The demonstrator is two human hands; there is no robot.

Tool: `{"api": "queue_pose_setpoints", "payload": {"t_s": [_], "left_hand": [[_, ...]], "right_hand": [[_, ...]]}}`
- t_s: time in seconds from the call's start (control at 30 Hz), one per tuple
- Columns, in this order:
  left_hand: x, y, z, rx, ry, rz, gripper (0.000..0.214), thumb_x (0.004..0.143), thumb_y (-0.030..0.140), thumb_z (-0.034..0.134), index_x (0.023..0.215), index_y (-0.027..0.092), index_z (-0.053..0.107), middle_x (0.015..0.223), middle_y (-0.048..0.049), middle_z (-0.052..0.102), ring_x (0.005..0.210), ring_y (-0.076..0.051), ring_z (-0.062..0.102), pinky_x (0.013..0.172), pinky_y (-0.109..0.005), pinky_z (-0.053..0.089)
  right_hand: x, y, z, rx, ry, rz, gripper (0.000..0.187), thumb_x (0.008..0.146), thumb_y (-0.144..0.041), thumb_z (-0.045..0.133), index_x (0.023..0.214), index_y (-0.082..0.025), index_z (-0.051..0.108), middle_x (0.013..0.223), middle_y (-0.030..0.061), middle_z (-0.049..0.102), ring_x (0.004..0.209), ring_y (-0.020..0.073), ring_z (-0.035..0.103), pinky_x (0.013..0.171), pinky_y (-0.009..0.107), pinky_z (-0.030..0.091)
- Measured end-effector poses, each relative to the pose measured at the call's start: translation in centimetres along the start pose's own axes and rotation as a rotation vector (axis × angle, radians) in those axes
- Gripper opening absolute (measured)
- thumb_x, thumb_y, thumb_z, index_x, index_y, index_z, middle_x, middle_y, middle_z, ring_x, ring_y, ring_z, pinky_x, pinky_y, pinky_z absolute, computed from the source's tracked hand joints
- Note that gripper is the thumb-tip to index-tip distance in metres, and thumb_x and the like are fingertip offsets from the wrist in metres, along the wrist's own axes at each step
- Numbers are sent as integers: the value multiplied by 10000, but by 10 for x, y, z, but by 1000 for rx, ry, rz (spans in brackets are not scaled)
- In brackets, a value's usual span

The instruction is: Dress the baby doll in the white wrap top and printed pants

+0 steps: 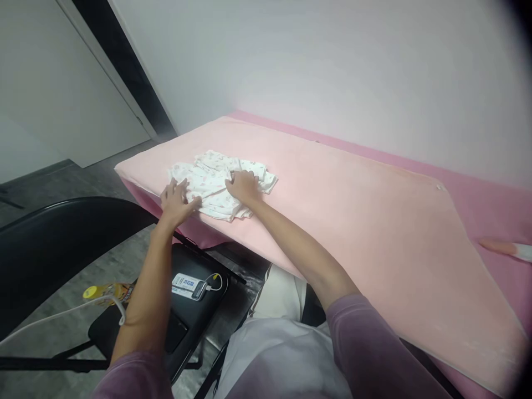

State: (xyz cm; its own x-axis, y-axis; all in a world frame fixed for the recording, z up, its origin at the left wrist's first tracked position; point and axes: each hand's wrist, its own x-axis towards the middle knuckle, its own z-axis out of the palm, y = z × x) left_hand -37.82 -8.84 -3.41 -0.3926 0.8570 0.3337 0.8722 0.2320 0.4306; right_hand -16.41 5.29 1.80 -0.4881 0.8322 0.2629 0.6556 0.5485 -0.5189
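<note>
A crumpled white garment with a small pale print lies bunched near the left end of the pink-covered table. My left hand rests at the garment's near left edge, its fingers spread over the cloth. Toward the right side of the garment, my right hand has its fingers curled into the fabric, pinching a fold. Sleeve-like or hem edges stick out beyond my right hand. The fingertips of my right hand are partly hidden in the cloth.
A black chair stands at the left. On a black seat below my left arm lies a white device with a cable. A yellow-capped bottle is beside it. An orange-and-white object lies far right. A white wall backs the table.
</note>
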Motion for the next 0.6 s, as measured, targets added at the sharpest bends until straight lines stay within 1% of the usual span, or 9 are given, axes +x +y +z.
{"api": "queue_pose_setpoints", "payload": {"t_s": [0.07, 0.1, 0.2, 0.27, 0.33, 0.4, 0.47, 0.53, 0.6], "left_hand": [[-6, 8, 0, 2, 25, 62, 826, 1027, 580, 531, 1711, 145, 369, 1853, -155, 121, 1714, -405, 80, 1372, -617, 112], [-11, 12, 1, 3, 9, 110, 775, 1059, 554, 467, 1717, 158, 364, 1851, -136, 153, 1720, -373, 94, 1381, -594, 99], [-28, 28, 1, 24, -49, 158, 674, 1111, 499, 307, 1709, 200, 396, 1799, -105, 339, 1703, -326, 219, 1389, -589, 99], [-49, 43, -2, 44, -4, 137, 674, 1114, 495, 298, 1697, 177, 414, 1789, -121, 357, 1697, -339, 233, 1387, -601, 106], [-83, 61, -4, 29, 65, 130, 670, 1108, 487, 342, 1685, 156, 426, 1806, -134, 311, 1704, -349, 200, 1389, -595, 118], [-134, 76, -3, -38, 90, 128, 639, 1092, 471, 409, 1657, 176, 462, 1798, -132, 328, 1686, -352, 242, 1385, -583, 170], [-203, 81, 3, -153, 55, 102, 566, 1048, 475, 506, 1555, 233, 574, 1662, -125, 527, 1583, -368, 426, 1355, -585, 271], [-278, 69, 10, -297, -71, -31, 405, 982, 508, 600, 1305, 295, 718, 1386, -116, 716, 1420, -391, 585, 1300, -582, 381], [-343, 42, 16, -381, -184, -314, 352, 892, 589, 678, 1112, 320, 733, 1224, -128, 744, 1357, -445, 616, 1250, -621, 438]], "right_hand": [[-12, -1, 0, -62, 81, -143, 299, 1048, -297, 595, 1280, -122, 664, 1404, 204, 662, 1366, 379, 546, 1153, 550, 448], [-17, -2, 0, -72, 77, -248, 355, 1056, -262, 581, 1372, -107, 627, 1478, 212, 623, 1418, 364, 516, 1199, 543, 420], [-30, -3, 1, -106, -112, -480, 404, 1110, -276, 508, 1462, -102, 605, 1564, 197, 597, 1515, 322, 468, 1339, 551, 255], [-37, -11, -2, -160, -205, -445, 441, 1129, -319, 486, 1474, -75, 613, 1603, 212, 575, 1579, 333, 411, 1378, 583, 133], [-50, -26, -9, -174, -161, -323, 498, 1124, -311, 487, 1535, -38, 559, 1677, 237, 488, 1639, 355, 320, 1385, 607, 74], [-77, -46, -18, -87, -27, -244, 535, 1130, -301, 454, 1599, -46, 487, 1729, 223, 415, 1662, 351, 270, 1386, 606, 99], [-120, -60, -25, 97, 88, -284, 517, 1160, -325, 359, 1622, -119, 468, 1724, 158, 442, 1640, 303, 325, 1371, 553, 222], [-178, -57, -24, 303, 38, -446, 471, 1173, -338, 309, 1552, -201, 553, 1600, 95, 590, 1521, 234, 498, 1291, 426, 389], [-241, -33, -16, 435, -139, -663, 393, 1160, -366, 375, 1325, -229, 704, 1345, 71, 749, 1274, 226, 667, 1148, 373, 510]]}}
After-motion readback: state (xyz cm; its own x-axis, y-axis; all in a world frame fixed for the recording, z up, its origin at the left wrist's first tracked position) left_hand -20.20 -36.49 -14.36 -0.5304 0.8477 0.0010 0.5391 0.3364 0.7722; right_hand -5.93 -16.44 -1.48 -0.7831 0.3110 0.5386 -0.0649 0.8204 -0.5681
